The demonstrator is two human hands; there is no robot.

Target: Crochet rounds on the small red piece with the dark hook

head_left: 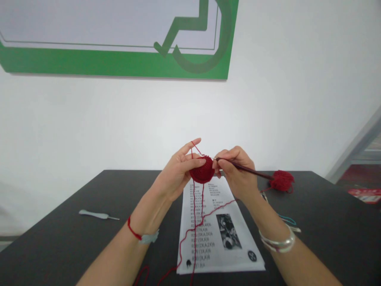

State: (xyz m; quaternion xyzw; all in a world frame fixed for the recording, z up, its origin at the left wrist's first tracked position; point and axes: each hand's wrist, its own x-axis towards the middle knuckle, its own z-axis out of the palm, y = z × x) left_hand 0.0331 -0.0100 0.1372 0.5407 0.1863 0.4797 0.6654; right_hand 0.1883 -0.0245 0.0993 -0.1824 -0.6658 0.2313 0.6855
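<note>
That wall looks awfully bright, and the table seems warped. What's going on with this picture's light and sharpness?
In the head view, the white wall is bright and nearly washed out, without harsh shadows; the black tabletop slants sharply outward, suggesting wide-lens distortion; the small print on the white paper sheet looks soft and is hard to read.

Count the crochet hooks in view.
2. One crochet hook lies on the dark table, left of the printed sheet; a dark-handled one is in the right hand. Others may be hidden.

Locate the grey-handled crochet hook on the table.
In the head view, the grey-handled crochet hook lies on the dark table, left of the printed pattern sheet, near the left wrist.
</note>
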